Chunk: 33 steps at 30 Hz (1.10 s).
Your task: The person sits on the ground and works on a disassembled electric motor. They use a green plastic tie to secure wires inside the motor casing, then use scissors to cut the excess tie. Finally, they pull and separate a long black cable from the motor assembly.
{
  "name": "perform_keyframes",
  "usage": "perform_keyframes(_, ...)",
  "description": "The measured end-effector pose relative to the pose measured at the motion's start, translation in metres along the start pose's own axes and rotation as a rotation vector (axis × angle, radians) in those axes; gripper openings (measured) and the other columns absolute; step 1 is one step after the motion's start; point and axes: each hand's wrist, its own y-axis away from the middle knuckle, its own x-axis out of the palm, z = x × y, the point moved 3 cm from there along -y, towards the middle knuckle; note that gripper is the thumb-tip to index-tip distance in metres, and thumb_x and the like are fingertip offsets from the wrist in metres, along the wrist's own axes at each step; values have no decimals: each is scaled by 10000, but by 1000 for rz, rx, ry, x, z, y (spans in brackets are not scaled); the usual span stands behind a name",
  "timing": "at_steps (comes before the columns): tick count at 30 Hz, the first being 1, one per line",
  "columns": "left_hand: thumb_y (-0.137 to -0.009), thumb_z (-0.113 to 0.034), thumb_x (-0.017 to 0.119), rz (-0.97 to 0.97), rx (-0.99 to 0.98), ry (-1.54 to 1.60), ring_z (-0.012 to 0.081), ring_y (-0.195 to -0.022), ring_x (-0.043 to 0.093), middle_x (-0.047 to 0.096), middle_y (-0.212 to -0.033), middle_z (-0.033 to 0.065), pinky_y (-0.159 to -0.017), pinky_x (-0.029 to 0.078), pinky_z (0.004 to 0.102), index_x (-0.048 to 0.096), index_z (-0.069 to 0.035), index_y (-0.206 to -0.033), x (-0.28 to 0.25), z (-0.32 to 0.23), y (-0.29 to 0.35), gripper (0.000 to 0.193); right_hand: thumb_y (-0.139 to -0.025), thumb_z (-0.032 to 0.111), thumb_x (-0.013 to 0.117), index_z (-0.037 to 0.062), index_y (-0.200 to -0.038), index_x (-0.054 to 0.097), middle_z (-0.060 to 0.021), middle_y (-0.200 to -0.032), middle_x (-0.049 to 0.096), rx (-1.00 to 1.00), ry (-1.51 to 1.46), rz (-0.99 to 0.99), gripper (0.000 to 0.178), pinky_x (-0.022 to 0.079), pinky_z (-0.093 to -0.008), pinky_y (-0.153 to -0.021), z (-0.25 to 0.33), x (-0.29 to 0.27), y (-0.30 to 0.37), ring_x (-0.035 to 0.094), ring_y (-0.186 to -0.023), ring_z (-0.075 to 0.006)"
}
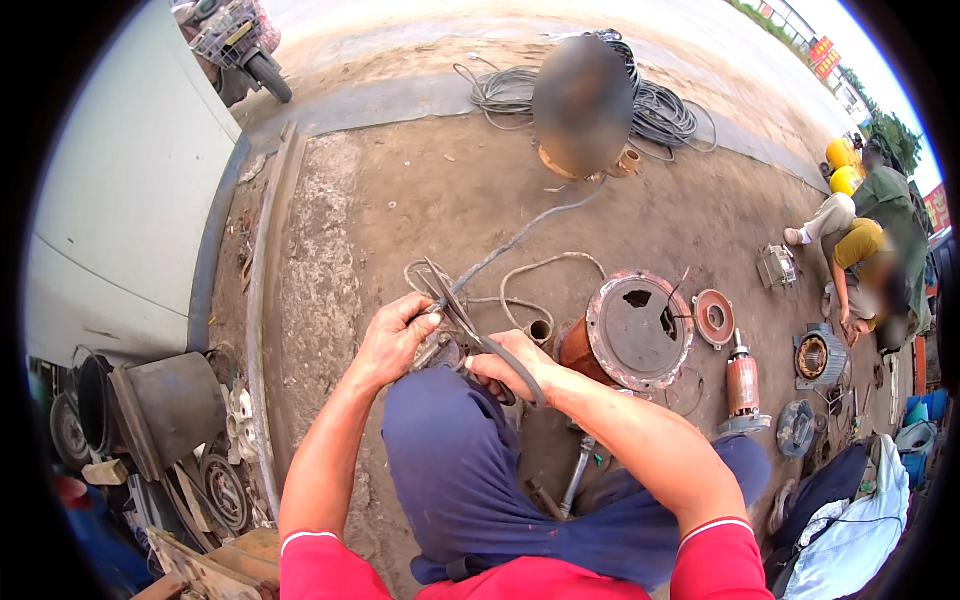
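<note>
My left hand (396,342) is closed in a pinch on a grey cable (520,236), close to its near end. The cable runs away over the ground toward a blurred round object with an orange-brown base (570,165). My right hand (510,368) is closed around what looks like a pair of scissors (462,312) with a dark curved handle. Their narrow pointed blades reach up beside the cable, just right of my left fingers. Both hands are above my raised knee in dark blue trousers, and the exact contact between blades and cable is hard to make out.
A rusty flanged cylinder (594,352) stands right of my hands, with a ring-shaped flange (713,318), a motor rotor (742,385) and a stator (822,357) beyond. Coiled cables (660,115) lie ahead. Another person (860,240) crouches at right. Scrap parts and a drum (175,410) are left.
</note>
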Motion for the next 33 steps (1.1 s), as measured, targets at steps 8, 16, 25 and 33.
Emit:
perform_keyframes(8,-937,-302,703,93,-12,-44,95,-751,469,529,-777,-25,-678,396,274,647,-14,-939,5,-10,-4,293,-866,319,632,-19,-941,604,-74,-793,591,-80,83,58,347,443,-322,-659,-5,-16,13,543,-703,-156)
perform_keyframes(16,-950,-283,701,75,-56,14,111,-807,531,634,-826,6,-746,445,309,707,5,-997,10,-6,-8,292,-831,317,626,26,-1051,638,-48,-799,634,-69,-236,205,366,391,-266,-586,-23,-16,11,572,-700,-122)
perform_keyframes(25,-940,-215,715,126,47,-65,86,-780,479,550,-808,-21,-711,404,263,688,10,-940,11,-1,-8,227,-836,234,606,15,-700,550,-33,-619,515,-10,-105,91,263,390,-307,-501,-33,-17,12,469,-520,-148)
perform_keyframes(33,-1010,-252,634,-314,-33,515,106,-681,455,532,-789,18,-624,400,277,632,6,-984,-45,1,-16,259,-788,205,624,-85,-980,676,-245,-818,699,-53,276,-310,352,534,-381,-785,-6,-7,30,702,-821,-285)
